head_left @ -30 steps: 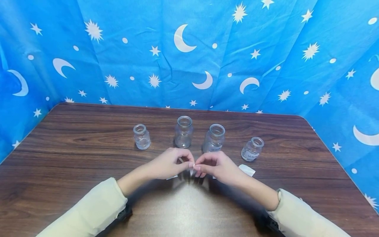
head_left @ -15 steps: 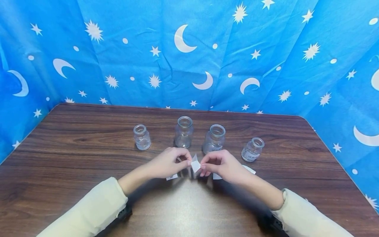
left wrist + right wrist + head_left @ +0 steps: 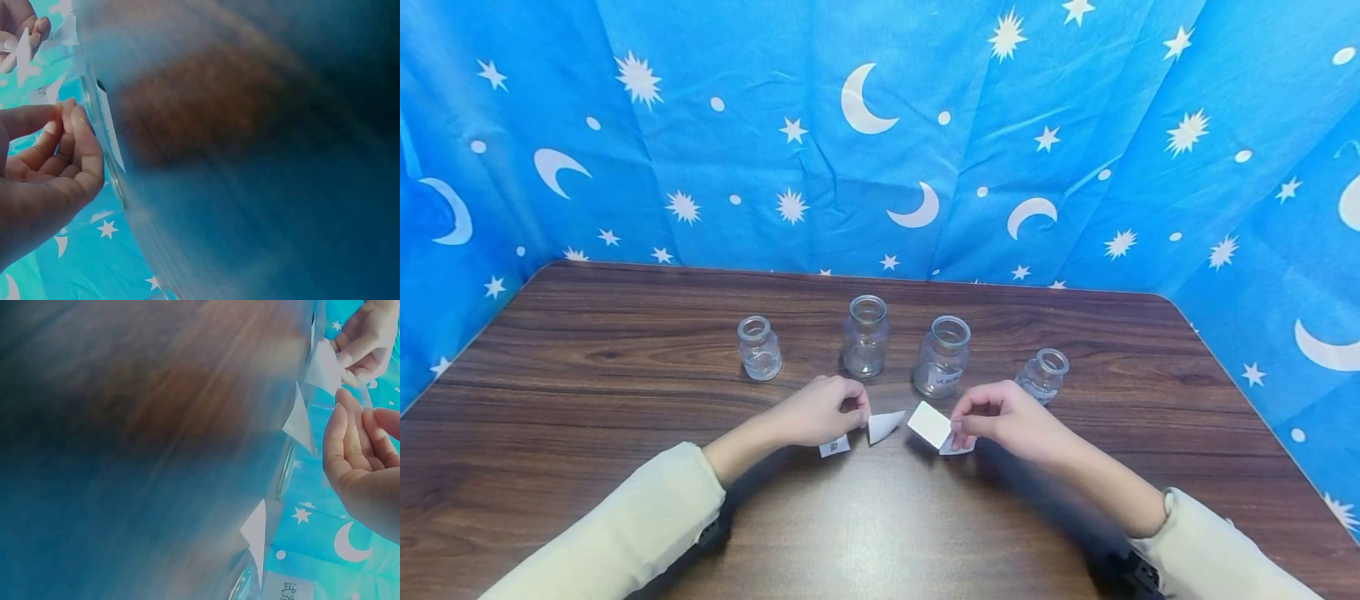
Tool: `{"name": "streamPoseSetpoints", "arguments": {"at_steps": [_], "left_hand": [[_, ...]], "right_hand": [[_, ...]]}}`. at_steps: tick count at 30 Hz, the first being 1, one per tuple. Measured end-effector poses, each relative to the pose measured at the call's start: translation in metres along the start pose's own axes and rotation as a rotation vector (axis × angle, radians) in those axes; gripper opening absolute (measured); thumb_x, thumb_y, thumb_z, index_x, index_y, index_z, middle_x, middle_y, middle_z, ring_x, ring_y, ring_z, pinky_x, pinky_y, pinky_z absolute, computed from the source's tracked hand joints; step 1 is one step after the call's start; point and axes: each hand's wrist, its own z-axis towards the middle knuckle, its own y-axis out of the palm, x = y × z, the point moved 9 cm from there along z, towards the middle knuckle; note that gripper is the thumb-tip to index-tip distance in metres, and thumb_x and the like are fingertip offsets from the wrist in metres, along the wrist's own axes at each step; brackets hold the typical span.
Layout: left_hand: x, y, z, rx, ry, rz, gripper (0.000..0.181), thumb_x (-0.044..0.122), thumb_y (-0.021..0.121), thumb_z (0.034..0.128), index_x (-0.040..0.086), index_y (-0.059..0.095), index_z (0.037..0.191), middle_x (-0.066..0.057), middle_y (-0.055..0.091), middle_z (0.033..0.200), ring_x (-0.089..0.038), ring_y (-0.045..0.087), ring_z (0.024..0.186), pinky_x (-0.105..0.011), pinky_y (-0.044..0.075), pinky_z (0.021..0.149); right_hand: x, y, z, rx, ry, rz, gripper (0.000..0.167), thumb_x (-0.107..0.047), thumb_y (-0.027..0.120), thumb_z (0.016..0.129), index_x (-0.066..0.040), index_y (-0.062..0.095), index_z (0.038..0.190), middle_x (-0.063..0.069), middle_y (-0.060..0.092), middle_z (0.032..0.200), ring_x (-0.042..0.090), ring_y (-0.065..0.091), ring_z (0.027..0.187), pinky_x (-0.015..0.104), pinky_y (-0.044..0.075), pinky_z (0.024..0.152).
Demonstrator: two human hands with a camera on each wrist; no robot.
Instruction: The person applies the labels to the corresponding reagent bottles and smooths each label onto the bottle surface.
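Observation:
In the head view my left hand [image 3: 826, 412] pinches a curled white piece of paper [image 3: 884, 427] between thumb and fingers. Across a small gap, my right hand [image 3: 1009, 419] pinches a white rectangular label [image 3: 928, 423] by its right edge, plain side up. The right wrist view shows the left hand's paper [image 3: 324, 370] spread wide. On the table by the left fingers lies a paper slip with dark writing [image 3: 834, 447]. Another white slip [image 3: 957, 447] lies under the right fingertips, partly hidden.
Behind the hands stand a small glass jar [image 3: 760, 350], a taller jar [image 3: 865, 340], a jar with a handwritten label [image 3: 942, 358] and a small jar [image 3: 1042, 377] partly behind the right hand. A blue star-patterned cloth [image 3: 880, 150] hangs beyond the table [image 3: 610, 350].
The fingertips, close together a second ago, have moved apart, the right hand going right. White paper between them now shows as two separate pieces, one in each hand.

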Motion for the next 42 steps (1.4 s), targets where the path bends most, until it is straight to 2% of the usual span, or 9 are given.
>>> {"name": "streamPoseSetpoints", "arguments": {"at_steps": [8,14,18,22,25,30,42], "left_hand": [[-0.007,0.004,0.002,0.000,-0.042,0.059,0.007,0.009,0.061,0.0841,0.011,0.063,0.077,0.007,0.054,0.066,-0.007,0.046,0.058,-0.024,0.039,0.059],[-0.007,-0.001,0.000,0.030,-0.050,0.044,0.005,0.009,0.061,0.0841,0.009,0.065,0.084,0.007,0.058,0.070,-0.006,0.050,0.061,-0.024,0.042,0.063],[0.000,-0.009,-0.004,0.077,-0.024,0.008,0.008,0.010,0.059,0.0856,0.007,0.066,0.088,0.007,0.060,0.072,-0.005,0.053,0.065,-0.025,0.044,0.064],[0.013,-0.018,-0.009,0.129,0.032,-0.053,0.010,0.011,0.058,0.0866,0.007,0.066,0.091,0.006,0.061,0.075,-0.006,0.054,0.069,-0.023,0.044,0.065],[0.023,-0.021,-0.012,0.146,0.068,-0.099,0.010,0.011,0.058,0.0870,0.007,0.065,0.093,0.004,0.062,0.079,-0.006,0.056,0.073,-0.023,0.046,0.068],[0.033,-0.015,-0.014,0.134,0.093,-0.149,0.012,0.009,0.059,0.0871,0.005,0.064,0.097,0.001,0.064,0.084,-0.009,0.058,0.080,-0.022,0.047,0.073],[0.034,-0.004,-0.013,0.105,0.103,-0.204,0.017,0.007,0.058,0.0877,0.003,0.063,0.103,-0.002,0.066,0.092,-0.012,0.060,0.086,-0.023,0.047,0.077]], "right_hand": [[0.006,-0.001,-0.001,0.011,0.009,0.001,0.008,0.005,0.055,0.083,0.011,0.061,0.084,0.020,0.063,0.075,0.022,0.064,0.066,0.041,0.052,0.063],[0.007,0.001,0.001,0.010,0.016,-0.002,0.009,0.003,0.055,0.084,0.010,0.061,0.085,0.020,0.063,0.075,0.023,0.064,0.067,0.039,0.052,0.064],[0.005,0.002,0.002,0.013,0.014,-0.019,0.010,0.001,0.055,0.085,0.009,0.061,0.085,0.018,0.063,0.076,0.024,0.064,0.070,0.036,0.052,0.065],[0.004,0.003,0.005,0.023,0.030,-0.031,0.011,0.000,0.055,0.086,0.008,0.062,0.086,0.016,0.064,0.075,0.024,0.065,0.071,0.032,0.051,0.067],[0.001,0.005,0.008,0.028,0.034,-0.027,0.011,-0.001,0.055,0.086,0.008,0.061,0.086,0.016,0.065,0.075,0.024,0.064,0.071,0.031,0.051,0.068],[-0.005,0.010,0.014,0.023,0.013,-0.015,0.011,-0.002,0.054,0.088,0.008,0.061,0.088,0.016,0.065,0.076,0.024,0.065,0.071,0.031,0.050,0.069],[-0.016,0.025,0.024,0.007,-0.051,0.121,0.015,0.000,0.055,0.088,0.012,0.059,0.096,0.024,0.062,0.079,0.022,0.064,0.072,0.035,0.051,0.070]]}}
